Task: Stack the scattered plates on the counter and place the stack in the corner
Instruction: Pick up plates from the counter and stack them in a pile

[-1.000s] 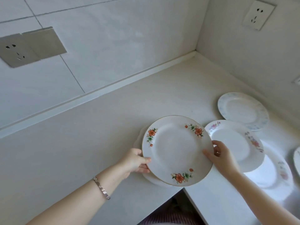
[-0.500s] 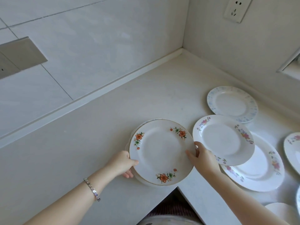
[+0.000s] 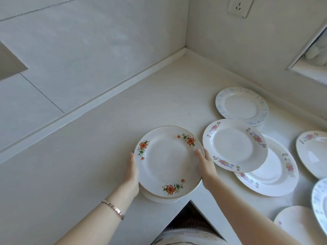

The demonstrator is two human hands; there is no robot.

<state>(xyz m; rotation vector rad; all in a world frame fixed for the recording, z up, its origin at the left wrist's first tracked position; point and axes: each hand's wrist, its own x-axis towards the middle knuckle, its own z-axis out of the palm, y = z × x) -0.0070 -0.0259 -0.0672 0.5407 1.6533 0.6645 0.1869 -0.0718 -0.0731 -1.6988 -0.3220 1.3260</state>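
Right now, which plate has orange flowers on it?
The plate held between both hands, on top of the small stack near the counter's edge. The others show pink or blue patterns.

White plate [image 3: 168, 161] — orange flowers; neighbour plate [image 3: 233, 145] — pink blooms.

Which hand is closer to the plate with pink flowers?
The right hand. It grips the orange-flowered plate on the edge beside the pink-flowered plate; the left hand holds the opposite edge, farther away.
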